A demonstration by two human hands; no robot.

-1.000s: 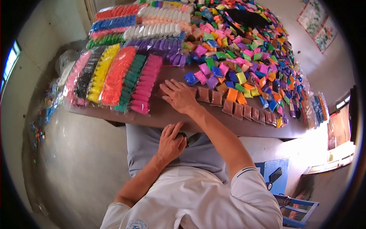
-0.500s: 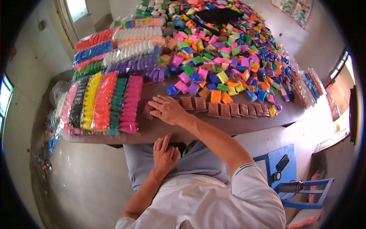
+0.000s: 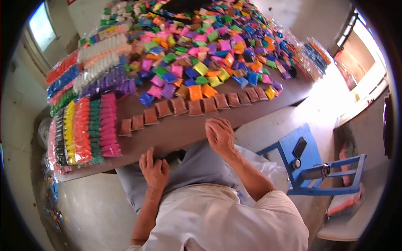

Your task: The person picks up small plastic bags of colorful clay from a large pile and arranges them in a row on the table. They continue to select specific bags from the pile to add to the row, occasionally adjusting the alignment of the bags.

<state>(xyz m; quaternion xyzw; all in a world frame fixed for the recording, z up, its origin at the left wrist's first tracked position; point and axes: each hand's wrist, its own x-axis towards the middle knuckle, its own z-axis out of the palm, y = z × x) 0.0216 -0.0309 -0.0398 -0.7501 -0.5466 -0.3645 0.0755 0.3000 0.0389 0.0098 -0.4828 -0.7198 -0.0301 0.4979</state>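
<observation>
A curved row of brown packets (image 3: 163,109) runs along the near part of the brown table (image 3: 167,134). My right hand (image 3: 220,137) is just off the table's front edge, below the row and apart from it. Its fingers are loosely bent, with a gap to the thumb and nothing visible in them. Over my lap, by the table edge, my left hand (image 3: 155,170) is held with fingers partly spread, and I see nothing in it. To the left lie neat bundles of packets, among them a magenta bundle (image 3: 108,125) and an orange-red bundle (image 3: 82,130).
A large heap of mixed coloured packets (image 3: 209,54) covers the back of the table, with a black object (image 3: 186,6) on top. To my right stands a blue stool (image 3: 307,154) bearing a phone (image 3: 300,147). Clear plastic (image 3: 268,171) lies beside my lap.
My right hand has left the left end of the brown row and moved right and back towards me. The left-end packet is uncovered. The view has turned right; my left hand remains near my lap.
</observation>
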